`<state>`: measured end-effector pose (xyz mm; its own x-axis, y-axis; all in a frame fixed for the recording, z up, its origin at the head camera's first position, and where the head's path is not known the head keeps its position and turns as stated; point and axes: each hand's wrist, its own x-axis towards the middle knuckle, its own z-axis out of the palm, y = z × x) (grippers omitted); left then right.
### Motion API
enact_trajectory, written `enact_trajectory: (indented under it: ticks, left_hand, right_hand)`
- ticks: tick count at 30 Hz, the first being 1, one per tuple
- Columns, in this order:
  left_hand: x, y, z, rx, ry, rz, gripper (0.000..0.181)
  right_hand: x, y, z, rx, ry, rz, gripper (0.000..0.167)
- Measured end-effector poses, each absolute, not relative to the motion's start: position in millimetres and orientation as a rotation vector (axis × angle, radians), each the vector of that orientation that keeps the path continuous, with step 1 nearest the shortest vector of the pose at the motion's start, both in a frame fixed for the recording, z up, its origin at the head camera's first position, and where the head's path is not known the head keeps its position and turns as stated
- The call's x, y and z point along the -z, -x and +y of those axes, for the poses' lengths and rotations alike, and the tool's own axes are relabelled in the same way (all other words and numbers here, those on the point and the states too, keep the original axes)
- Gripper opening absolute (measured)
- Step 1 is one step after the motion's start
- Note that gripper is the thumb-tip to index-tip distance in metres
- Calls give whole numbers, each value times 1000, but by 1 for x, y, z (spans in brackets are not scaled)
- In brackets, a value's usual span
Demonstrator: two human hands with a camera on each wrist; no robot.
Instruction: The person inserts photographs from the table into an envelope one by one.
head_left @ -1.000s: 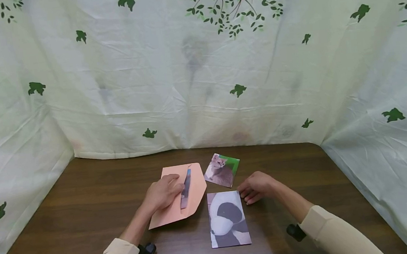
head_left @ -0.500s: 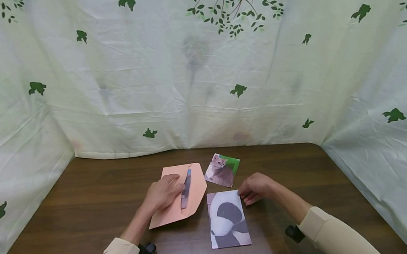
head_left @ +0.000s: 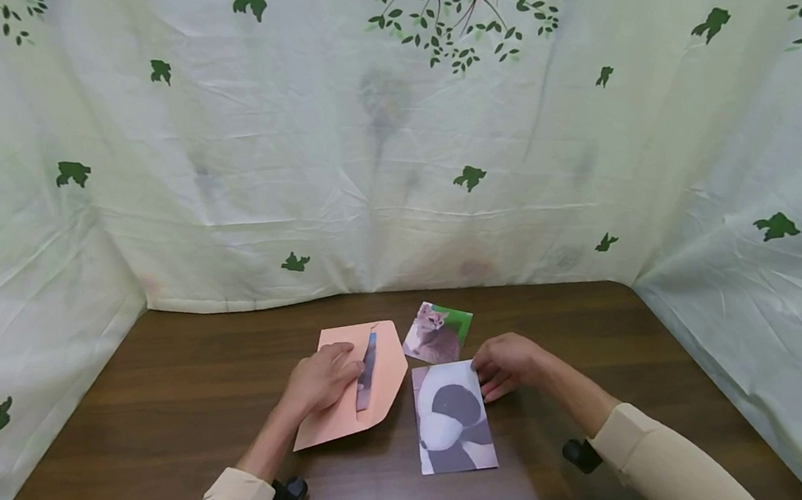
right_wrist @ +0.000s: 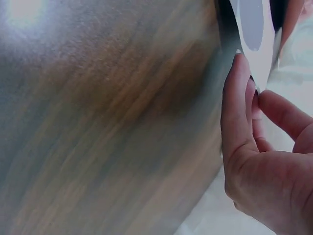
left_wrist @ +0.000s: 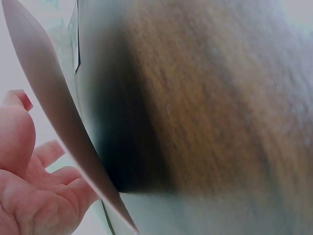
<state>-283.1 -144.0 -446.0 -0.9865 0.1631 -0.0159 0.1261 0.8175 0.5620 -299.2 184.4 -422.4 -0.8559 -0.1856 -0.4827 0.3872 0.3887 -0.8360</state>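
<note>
My left hand (head_left: 322, 378) rests on a pink envelope (head_left: 386, 379), with its fingers spread over the front. A strip of a picture (head_left: 366, 374) shows through the envelope's slanted opening. In the left wrist view the envelope's edge (left_wrist: 73, 127) stands clear of the table beside the fingers. My right hand (head_left: 509, 363) pinches the upper right corner of a picture card (head_left: 454, 421) that shows a grey and white, panda-like face. The right wrist view has the card (right_wrist: 257, 44) between thumb and fingers, seen nearly edge-on. Behind it lies a cat picture (head_left: 434, 333), its lower tip covered.
The dark wooden table (head_left: 170, 441) extends on both sides of the papers. A pale curtain (head_left: 361, 164) with printed leaves hangs along the back and sides. A black wrist camera (head_left: 582, 456) sits under the right forearm, and another camera (head_left: 289, 494) under the left.
The panda-like card has moved slightly away from me and to the right with my right hand, and now overlaps the cat picture's lower tip. My left hand and the envelope have stayed still.
</note>
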Motion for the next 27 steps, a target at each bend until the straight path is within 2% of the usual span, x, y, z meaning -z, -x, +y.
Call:
enact_trajectory:
  ticks: [13, 27]
  left_hand:
    - [445, 284, -143, -884, -245, 2942, 52]
    - [446, 283, -144, -888, -252, 2948, 52]
  right_hand:
    - [410, 307, 189, 1523, -181, 2139, 19]
    - [392, 317, 191, 1589, -148, 2130, 23]
